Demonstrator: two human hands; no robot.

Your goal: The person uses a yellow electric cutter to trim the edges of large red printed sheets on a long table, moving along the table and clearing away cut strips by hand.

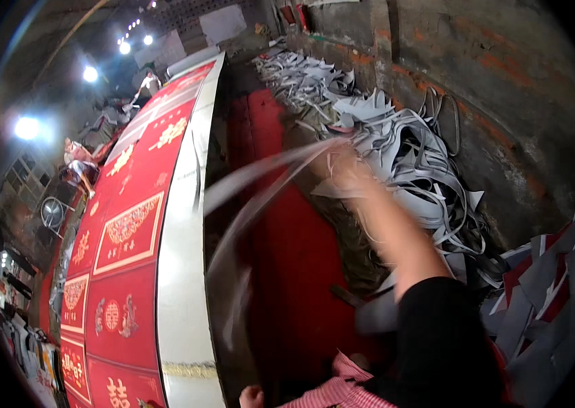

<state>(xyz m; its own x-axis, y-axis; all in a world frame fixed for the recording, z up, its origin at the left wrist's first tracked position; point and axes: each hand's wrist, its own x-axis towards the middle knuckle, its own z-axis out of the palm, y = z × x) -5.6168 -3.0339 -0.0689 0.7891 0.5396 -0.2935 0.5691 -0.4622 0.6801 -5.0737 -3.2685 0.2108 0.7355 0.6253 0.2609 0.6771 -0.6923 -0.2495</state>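
Observation:
My right arm, in a black sleeve, reaches out toward the wall side. My right hand [342, 167], smeared by motion, is closed on long pale strips of trimming [260, 166] that swing out to the left over the floor. Beyond it lies a heap of grey-white offcut strips [400, 153]. Low in the picture, by the near edge of the long table [189, 285], part of my left hand [252, 396] shows with its fingers curled. Whatever it may hold is hidden. Red printed sheets [127, 292] with gold patterns cover much of the table.
Red matting [294, 265] runs along the floor between table and heap. A brick and plaster wall [478, 81] stands at the right, with larger grey and red scraps [553, 279] below it. Across the table a person [80, 170] leans in near a fan [53, 212].

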